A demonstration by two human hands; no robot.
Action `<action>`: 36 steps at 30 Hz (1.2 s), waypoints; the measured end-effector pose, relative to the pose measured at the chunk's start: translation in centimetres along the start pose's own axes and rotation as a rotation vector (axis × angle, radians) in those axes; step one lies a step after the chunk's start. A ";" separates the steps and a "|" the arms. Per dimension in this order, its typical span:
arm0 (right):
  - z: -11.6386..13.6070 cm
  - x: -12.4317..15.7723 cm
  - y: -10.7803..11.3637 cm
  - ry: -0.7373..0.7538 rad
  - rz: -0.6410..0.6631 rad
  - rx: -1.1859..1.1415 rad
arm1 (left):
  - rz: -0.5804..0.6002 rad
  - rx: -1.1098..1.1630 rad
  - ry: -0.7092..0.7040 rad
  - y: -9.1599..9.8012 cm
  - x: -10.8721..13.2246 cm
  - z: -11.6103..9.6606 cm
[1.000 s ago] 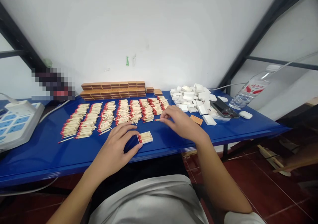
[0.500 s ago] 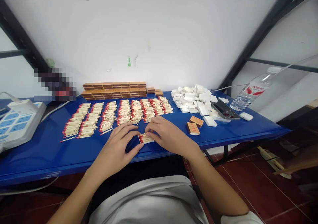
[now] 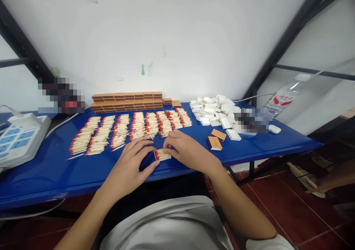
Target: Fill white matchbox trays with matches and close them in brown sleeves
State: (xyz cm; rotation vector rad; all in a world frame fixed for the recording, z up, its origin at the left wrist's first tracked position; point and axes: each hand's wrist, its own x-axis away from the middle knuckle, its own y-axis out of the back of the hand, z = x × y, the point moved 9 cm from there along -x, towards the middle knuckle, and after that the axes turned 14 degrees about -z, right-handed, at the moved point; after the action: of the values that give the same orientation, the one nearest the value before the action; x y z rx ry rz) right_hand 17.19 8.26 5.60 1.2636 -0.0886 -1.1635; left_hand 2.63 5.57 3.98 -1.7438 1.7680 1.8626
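Note:
A small white matchbox tray (image 3: 166,158) filled with red-tipped matches (image 3: 161,153) lies near the table's front edge. My left hand (image 3: 134,161) steadies the tray's left end between thumb and index finger, its other fingers curved over the table. From the right, my right hand (image 3: 184,148) reaches over the tray with bent fingers, thumb and fingertips on the matches at its right end. Its fingertips partly cover the matches. Behind both hands, loose matches (image 3: 138,126) lie in several slanted rows. Two orange matchboxes (image 3: 215,143) rest to the right of my right hand.
Stacked matchboxes (image 3: 127,102) line the wall behind the rows. A heap of white trays (image 3: 212,109) sits at the back right, near a water bottle (image 3: 283,98) and a white earbud case (image 3: 274,129). A power strip (image 3: 23,139) occupies the left side of the blue table (image 3: 69,181).
The view has shifted very slightly. Both hands stay at the tray, with only a tiny movement of the right fingers over the matches.

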 end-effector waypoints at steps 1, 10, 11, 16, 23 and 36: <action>0.0 0.0 0.1 0.002 -0.006 0.000 | 0.001 -0.002 0.000 0.0 0.0 0.0; 0.9 0.1 0.0 0.057 0.014 -0.055 | 0.011 0.003 0.002 -0.3 0.0 -0.1; 0.9 0.1 0.1 0.053 0.014 -0.058 | 0.009 0.003 0.004 -0.2 0.0 -0.1; 0.0 0.3 1.1 0.013 -0.019 -0.079 | -0.029 -0.107 -0.005 2.0 0.1 0.1; -1.7 0.8 0.1 -0.063 0.124 -0.110 | -0.080 -0.270 0.025 5.7 0.6 4.1; -2.0 0.9 1.1 -0.121 0.107 -0.062 | 0.023 -0.185 0.054 3.5 1.2 2.5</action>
State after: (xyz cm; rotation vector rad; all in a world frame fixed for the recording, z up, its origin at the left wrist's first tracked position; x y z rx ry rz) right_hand 19.52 8.78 5.18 1.1206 -0.2058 -1.1412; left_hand -1.77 5.37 4.76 -1.8582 1.6881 2.0675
